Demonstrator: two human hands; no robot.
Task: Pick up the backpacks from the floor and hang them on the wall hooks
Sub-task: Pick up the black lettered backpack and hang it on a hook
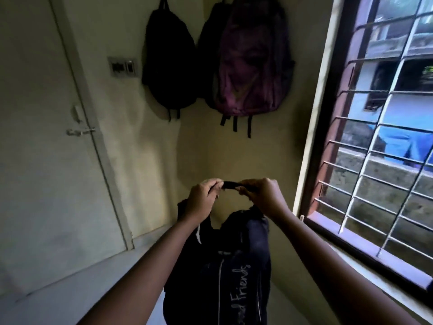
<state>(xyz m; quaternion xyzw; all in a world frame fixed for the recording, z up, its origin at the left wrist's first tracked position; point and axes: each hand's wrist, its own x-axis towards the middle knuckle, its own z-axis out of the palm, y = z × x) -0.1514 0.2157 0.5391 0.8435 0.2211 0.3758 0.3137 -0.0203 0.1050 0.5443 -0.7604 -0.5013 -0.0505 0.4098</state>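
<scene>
A dark navy backpack [234,266] with white lettering hangs in the air in front of me, held by its top carry loop [230,185]. My left hand [202,199] pinches the loop's left end and my right hand [262,198] grips its right end. High on the wall hang a black backpack [167,66] on the left and a purple backpack [253,66] to its right, with another dark bag partly hidden behind the purple one. The hooks themselves are out of view above the frame's top edge.
A closed white door [46,137] with a latch stands at the left. A switch plate [123,66] sits on the wall beside the black backpack. A barred window [375,137] with a brown sill fills the right side.
</scene>
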